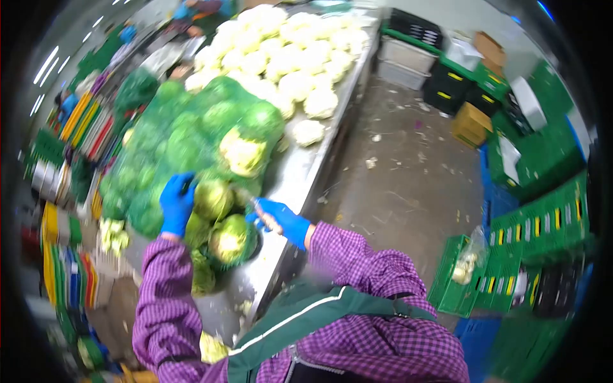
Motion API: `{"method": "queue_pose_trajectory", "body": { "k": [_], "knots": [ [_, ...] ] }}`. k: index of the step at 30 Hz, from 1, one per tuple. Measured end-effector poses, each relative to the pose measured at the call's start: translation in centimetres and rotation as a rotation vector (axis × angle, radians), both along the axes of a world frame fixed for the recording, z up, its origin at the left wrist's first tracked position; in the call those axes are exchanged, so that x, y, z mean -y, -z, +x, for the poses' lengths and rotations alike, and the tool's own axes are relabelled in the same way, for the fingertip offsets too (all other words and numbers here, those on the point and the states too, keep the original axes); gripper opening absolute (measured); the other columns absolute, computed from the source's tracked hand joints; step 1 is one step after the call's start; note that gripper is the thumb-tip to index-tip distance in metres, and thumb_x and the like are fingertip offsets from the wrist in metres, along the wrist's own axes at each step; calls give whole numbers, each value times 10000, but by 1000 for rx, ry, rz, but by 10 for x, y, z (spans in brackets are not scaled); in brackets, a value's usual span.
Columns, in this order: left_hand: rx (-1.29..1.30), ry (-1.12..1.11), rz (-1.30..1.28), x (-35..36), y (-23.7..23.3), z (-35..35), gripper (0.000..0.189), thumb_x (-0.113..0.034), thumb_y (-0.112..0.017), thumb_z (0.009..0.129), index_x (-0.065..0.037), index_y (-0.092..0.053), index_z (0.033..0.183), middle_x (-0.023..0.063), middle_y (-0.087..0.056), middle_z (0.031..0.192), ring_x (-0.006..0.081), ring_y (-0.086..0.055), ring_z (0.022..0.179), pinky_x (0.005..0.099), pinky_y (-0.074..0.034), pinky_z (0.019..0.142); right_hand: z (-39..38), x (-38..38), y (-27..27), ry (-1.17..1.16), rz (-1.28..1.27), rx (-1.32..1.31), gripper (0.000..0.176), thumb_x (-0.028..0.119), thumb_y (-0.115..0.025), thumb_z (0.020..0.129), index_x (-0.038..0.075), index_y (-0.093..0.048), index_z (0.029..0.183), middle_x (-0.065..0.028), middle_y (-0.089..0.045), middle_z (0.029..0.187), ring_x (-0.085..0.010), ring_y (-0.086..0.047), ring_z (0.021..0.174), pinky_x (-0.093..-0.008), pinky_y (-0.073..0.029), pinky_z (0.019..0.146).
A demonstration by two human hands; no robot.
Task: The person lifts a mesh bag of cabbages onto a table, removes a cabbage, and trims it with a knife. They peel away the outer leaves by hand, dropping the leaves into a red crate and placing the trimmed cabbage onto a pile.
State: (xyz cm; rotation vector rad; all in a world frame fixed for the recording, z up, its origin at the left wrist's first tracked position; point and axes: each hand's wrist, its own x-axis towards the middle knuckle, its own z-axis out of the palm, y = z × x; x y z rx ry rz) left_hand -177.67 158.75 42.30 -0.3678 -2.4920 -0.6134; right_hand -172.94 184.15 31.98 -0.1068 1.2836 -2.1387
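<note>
My right hand (287,223), in a blue glove, is closed round the pale brownish handle of a knife (269,221). The blade points up and left toward the cabbages. My left hand (176,205), also blue-gloved, has its fingers bent at the edge of a green net bag (182,143), gripping the mesh. Right beside it sits a green cabbage (212,200). Nearer to me lies another cabbage (233,239), its pale cut base facing up. The net bag bulges with several cabbages, and one pale-cut cabbage (242,153) shows at its right side.
Peeled whitish cabbages (281,54) are heaped at the far end of the metal table (300,169). Green crates (536,226) and cardboard boxes (472,124) line the right side. Leaf scraps dot the floor (389,172). Coloured stacks (67,255) stand left; people work far left.
</note>
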Motion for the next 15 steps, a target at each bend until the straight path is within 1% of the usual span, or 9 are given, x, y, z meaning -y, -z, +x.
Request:
{"method": "queue_pose_trajectory", "body": {
  "k": [2,3,4,6,10,12,13,14,15],
  "knots": [
    [-42,25,26,-12,-13,9,162,-82,-679,766,-86,-655,925,91,-616,836,263,-610,751,323,-483,671,-2,27,14,207,-127,-60,363,312,-500,953,80,-496,1233,-104,-631,1018,-92,-516,683,-236,-438,533],
    [-31,9,34,-17,-15,13,163,-84,-682,764,-91,-656,924,89,-609,825,258,-602,746,322,-479,665,-10,33,15,167,-418,240,349,262,-508,952,83,-486,1251,-116,-598,1084,-81,-462,665,-209,-412,527],
    [-25,3,42,-20,-16,16,164,-87,-684,762,-95,-656,923,87,-601,813,254,-594,742,321,-476,659,-18,35,23,17,-898,535,353,228,-474,965,73,-452,1281,-116,-566,1116,-77,-440,654,-179,-378,513],
    [-32,-41,31,-18,-13,19,162,-89,-685,761,-99,-658,921,87,-595,805,252,-588,741,319,-474,655,-18,46,17,-40,-1143,509,382,201,-453,970,69,-400,1324,-109,-554,1111,-74,-424,633,-170,-350,491],
    [-28,-66,44,-19,-9,18,152,-98,-679,770,-100,-661,921,87,-589,793,251,-580,744,320,-471,653,-34,60,8,-26,-1230,601,425,192,-458,964,72,-353,1357,-93,-551,1090,-70,-412,618,-173,-332,465],
    [-25,-89,64,-22,-16,16,139,-105,-671,779,-99,-661,918,88,-589,789,255,-578,734,324,-472,654,-53,70,-7,-65,-1284,520,445,182,-475,952,65,-345,1362,-77,-542,1059,-73,-405,617,-178,-328,463],
    [-26,-119,89,-20,-18,18,127,-112,-663,788,-97,-661,914,89,-589,785,260,-576,725,328,-473,656,-60,68,-16,-43,-1220,481,440,173,-485,944,51,-359,1348,-59,-529,1025,-71,-396,615,-173,-329,470],
    [-64,-103,86,-14,-17,13,118,-126,-656,796,-95,-662,910,92,-595,790,265,-581,729,332,-475,662,-64,64,-29,-40,-1238,544,435,151,-483,939,43,-364,1344,-54,-525,1013,-71,-387,605,-174,-329,469],
    [-97,-101,84,-3,-14,5,113,-141,-649,805,-93,-663,906,96,-600,796,271,-587,734,336,-478,668,-71,63,-26,-103,-1293,586,420,134,-480,934,29,-378,1328,-53,-523,1011,-69,-379,602,-178,-331,467]
  ]
}}
